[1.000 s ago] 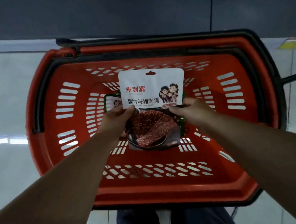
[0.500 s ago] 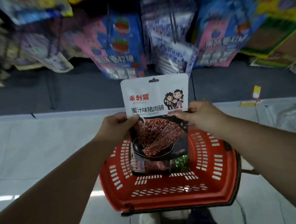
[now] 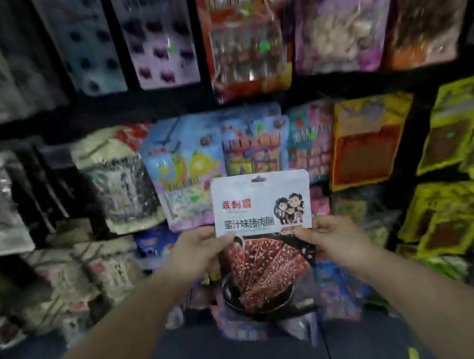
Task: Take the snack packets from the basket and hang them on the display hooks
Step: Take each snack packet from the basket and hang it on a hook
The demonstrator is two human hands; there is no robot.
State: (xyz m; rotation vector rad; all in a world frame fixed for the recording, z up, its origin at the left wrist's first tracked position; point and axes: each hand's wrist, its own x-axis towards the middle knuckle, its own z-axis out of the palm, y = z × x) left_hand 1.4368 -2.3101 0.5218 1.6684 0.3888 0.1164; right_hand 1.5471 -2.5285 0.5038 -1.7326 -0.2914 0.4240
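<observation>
The red basket has dropped out of sight since a moment ago, and the white-topped pouch of red meat slices [image 3: 265, 235] is raised upright. The left hand [image 3: 193, 254] and right hand [image 3: 332, 234] pinch its side edges, before blurred hanging packets [image 3: 186, 171].

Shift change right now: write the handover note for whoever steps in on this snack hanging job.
Left hand: pinches the left edge of the jerky packet.
Right hand: pinches its right edge.
The packet is upright in front of the display wall, hang hole on top, not on a hook yet.
The basket is out of view.
Done: one packet is lifted up to the display.
Left: find a free hook (too blurred to pick out here), hang this packet, then go back for any others.
</observation>
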